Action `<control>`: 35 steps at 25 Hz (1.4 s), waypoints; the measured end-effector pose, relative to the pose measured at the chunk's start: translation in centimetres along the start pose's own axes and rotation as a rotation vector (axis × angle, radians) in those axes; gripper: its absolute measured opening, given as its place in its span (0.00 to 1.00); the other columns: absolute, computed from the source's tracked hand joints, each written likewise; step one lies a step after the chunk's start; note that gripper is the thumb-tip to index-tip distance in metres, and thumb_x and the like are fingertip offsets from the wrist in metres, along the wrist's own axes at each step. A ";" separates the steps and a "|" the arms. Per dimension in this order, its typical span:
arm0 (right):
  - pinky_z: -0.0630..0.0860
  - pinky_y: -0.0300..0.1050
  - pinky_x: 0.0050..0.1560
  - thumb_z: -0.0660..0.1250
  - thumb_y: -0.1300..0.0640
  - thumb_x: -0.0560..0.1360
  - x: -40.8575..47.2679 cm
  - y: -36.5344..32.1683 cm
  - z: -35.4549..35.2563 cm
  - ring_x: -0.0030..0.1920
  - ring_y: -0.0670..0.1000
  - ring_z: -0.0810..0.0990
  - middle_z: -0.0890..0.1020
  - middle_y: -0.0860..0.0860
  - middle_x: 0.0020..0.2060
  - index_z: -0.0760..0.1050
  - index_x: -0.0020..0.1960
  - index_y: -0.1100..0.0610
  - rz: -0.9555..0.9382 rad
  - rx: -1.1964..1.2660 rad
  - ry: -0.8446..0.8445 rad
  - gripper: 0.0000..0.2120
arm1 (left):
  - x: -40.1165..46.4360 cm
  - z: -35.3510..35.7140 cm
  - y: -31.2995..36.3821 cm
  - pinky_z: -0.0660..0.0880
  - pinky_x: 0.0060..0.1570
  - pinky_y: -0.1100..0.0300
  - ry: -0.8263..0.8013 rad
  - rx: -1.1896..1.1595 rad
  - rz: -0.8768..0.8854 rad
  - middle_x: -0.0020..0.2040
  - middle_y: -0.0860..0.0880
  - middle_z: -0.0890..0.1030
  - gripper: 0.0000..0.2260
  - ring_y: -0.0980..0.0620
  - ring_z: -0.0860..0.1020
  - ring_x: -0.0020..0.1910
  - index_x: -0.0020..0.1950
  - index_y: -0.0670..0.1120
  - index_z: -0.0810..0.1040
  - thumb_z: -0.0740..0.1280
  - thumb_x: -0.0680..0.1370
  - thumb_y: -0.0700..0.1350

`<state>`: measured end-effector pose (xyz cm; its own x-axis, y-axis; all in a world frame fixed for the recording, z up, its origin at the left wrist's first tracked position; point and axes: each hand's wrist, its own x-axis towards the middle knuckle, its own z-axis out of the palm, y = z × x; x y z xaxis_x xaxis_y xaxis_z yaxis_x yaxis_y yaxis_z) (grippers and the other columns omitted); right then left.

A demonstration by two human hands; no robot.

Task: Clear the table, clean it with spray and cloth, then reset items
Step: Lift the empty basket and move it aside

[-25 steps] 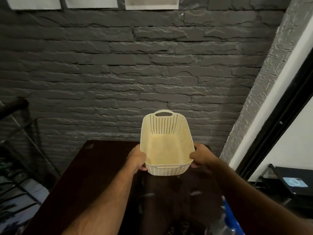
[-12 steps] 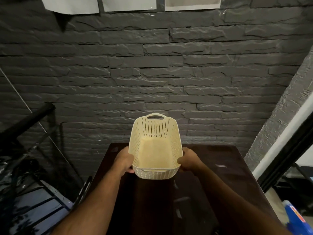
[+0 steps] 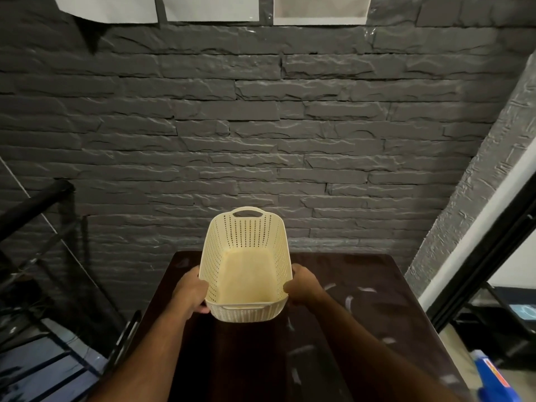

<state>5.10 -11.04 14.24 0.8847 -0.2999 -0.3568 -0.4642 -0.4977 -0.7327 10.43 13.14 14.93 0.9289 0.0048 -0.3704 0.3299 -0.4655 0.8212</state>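
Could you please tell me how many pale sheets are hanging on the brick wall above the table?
3, all cut off by the frame's top edge: the left sheet, the middle sheet and the right sheet. More may hang out of view.

Both forearms bare to the hands (image 3: 191,294), no sleeves.

Home interior: stone-clad wall (image 3: 261,126), dark table (image 3: 362,314).

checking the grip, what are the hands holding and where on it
Both hold the cream perforated basket: left hand on its left side wall, right hand on its right.
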 end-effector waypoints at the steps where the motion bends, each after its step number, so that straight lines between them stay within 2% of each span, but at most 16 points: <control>1: 0.81 0.57 0.54 0.64 0.64 0.69 0.1 0.0 0.2 0.54 0.58 0.81 0.80 0.56 0.55 0.73 0.60 0.59 0.003 0.002 0.008 0.20 | 0.3 -0.1 0.0 0.81 0.38 0.51 -0.009 0.004 0.004 0.48 0.48 0.81 0.10 0.47 0.81 0.47 0.52 0.53 0.74 0.60 0.77 0.40; 4: 0.81 0.57 0.54 0.63 0.64 0.68 0.7 -0.3 1.2 0.54 0.58 0.81 0.81 0.56 0.55 0.74 0.60 0.59 0.012 -0.012 0.028 0.20 | 1.6 -0.7 -0.3 0.81 0.39 0.50 -0.028 0.000 -0.001 0.49 0.47 0.81 0.09 0.47 0.80 0.47 0.51 0.53 0.74 0.60 0.77 0.40; 7: 0.81 0.56 0.54 0.64 0.65 0.68 1.6 -1.4 2.9 0.53 0.57 0.81 0.81 0.56 0.56 0.74 0.61 0.59 0.036 -0.006 0.035 0.21 | 3.5 -2.2 -1.2 0.81 0.40 0.47 -0.040 -0.013 -0.013 0.52 0.46 0.79 0.11 0.44 0.79 0.49 0.52 0.54 0.73 0.59 0.77 0.39; 10: 0.82 0.52 0.52 0.65 0.66 0.69 2.6 -3.3 5.5 0.53 0.56 0.81 0.81 0.55 0.56 0.74 0.63 0.59 0.059 -0.012 0.017 0.22 | 6.1 -4.8 -2.7 0.81 0.37 0.45 -0.057 -0.012 -0.029 0.55 0.44 0.79 0.15 0.42 0.79 0.50 0.57 0.54 0.74 0.58 0.75 0.38; 12: 0.82 0.50 0.50 0.65 0.67 0.71 3.1 -4.4 7.0 0.53 0.56 0.81 0.80 0.56 0.57 0.73 0.63 0.59 0.068 -0.011 0.004 0.21 | 7.6 -6.2 -3.6 0.81 0.35 0.46 -0.072 -0.013 -0.039 0.56 0.44 0.79 0.17 0.42 0.79 0.50 0.61 0.52 0.74 0.57 0.75 0.38; 16: 0.83 0.58 0.44 0.63 0.68 0.70 4.4 -6.4 11.3 0.49 0.58 0.83 0.80 0.57 0.53 0.73 0.61 0.58 0.090 0.045 0.001 0.20 | 10.7 -9.3 -5.4 0.80 0.35 0.48 -0.095 -0.004 -0.053 0.56 0.44 0.78 0.17 0.42 0.78 0.50 0.62 0.53 0.73 0.56 0.77 0.39; 20: 0.84 0.55 0.36 0.60 0.66 0.70 5.7 -7.4 14.9 0.43 0.55 0.84 0.80 0.53 0.50 0.73 0.59 0.56 0.150 0.131 -0.005 0.19 | 13.4 -11.0 -7.8 0.81 0.35 0.47 -0.105 0.003 -0.096 0.59 0.45 0.77 0.17 0.42 0.78 0.51 0.65 0.54 0.72 0.55 0.78 0.41; 25: 0.84 0.58 0.38 0.62 0.61 0.69 7.7 -7.9 17.8 0.42 0.58 0.85 0.82 0.53 0.47 0.74 0.60 0.53 0.211 0.152 -0.014 0.20 | 16.1 -11.7 -10.1 0.80 0.38 0.49 -0.126 0.017 -0.135 0.64 0.43 0.74 0.19 0.41 0.76 0.55 0.71 0.54 0.67 0.55 0.81 0.42; 31: 0.83 0.60 0.41 0.62 0.60 0.70 9.8 -9.4 19.9 0.42 0.60 0.85 0.82 0.53 0.45 0.71 0.55 0.50 0.210 0.118 -0.008 0.15 | 19.1 -12.4 -11.9 0.81 0.41 0.47 -0.125 0.011 -0.171 0.61 0.46 0.76 0.18 0.42 0.76 0.55 0.69 0.54 0.69 0.57 0.80 0.41; 35: 0.83 0.59 0.40 0.64 0.57 0.68 11.1 -8.9 21.2 0.41 0.57 0.85 0.83 0.53 0.46 0.74 0.59 0.54 0.215 0.108 0.000 0.19 | 20.5 -12.4 -12.9 0.82 0.38 0.48 -0.116 0.057 -0.170 0.62 0.45 0.75 0.20 0.41 0.75 0.56 0.70 0.54 0.68 0.57 0.80 0.40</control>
<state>19.90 7.32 4.50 0.7658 -0.3895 -0.5117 -0.6351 -0.3325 -0.6973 27.27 30.25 2.10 0.8341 -0.0125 -0.5515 0.4672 -0.5157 0.7182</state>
